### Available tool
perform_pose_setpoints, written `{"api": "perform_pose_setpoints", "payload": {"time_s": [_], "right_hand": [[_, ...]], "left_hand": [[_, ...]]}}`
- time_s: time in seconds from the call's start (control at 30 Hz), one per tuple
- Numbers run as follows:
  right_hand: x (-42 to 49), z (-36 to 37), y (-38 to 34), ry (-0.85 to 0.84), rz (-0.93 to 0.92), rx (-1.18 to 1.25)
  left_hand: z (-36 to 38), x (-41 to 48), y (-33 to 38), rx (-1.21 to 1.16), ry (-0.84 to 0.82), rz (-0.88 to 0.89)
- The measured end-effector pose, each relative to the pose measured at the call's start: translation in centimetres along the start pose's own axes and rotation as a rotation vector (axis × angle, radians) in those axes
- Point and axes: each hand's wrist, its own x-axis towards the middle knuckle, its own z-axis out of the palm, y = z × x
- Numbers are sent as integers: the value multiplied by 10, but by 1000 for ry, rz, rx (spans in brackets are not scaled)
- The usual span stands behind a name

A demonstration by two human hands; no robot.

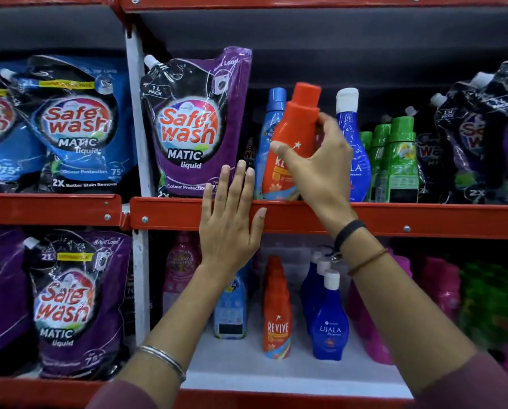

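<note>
My right hand (317,166) grips an orange Revive bottle (294,134) around its middle on the upper red shelf (423,219). The bottle leans to the right, its base near the shelf's front edge. My left hand (230,219) is held flat with straight fingers in front of that shelf's edge, just left of the bottle; its fingertips overlap a purple Safewash pouch (193,125). A light blue bottle (272,134) stands right behind the orange one.
A dark blue Ujala bottle (350,143) and green bottles (394,160) stand to the right. Blue pouches (75,125) fill the upper left bay. On the lower shelf stand another Revive bottle (277,308), Ujala bottles (329,317), pink bottles (441,293) and purple pouches (66,305).
</note>
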Motion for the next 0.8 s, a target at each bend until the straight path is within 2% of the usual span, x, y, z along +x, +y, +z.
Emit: {"api": "perform_pose_setpoints", "payload": {"time_s": [0.1, 0.17, 0.53, 0.8], "right_hand": [[1, -19, -9, 66, 0, 58], [1, -33, -13, 53, 43, 89], [-74, -80, 29, -249, 263, 271], [-142, -68, 82, -400, 371, 151]], "left_hand": [[-1, -1, 1, -9, -2, 3], [-1, -2, 1, -1, -4, 0], [-5, -12, 18, -48, -60, -59], [-4, -15, 23, -56, -57, -64]]}}
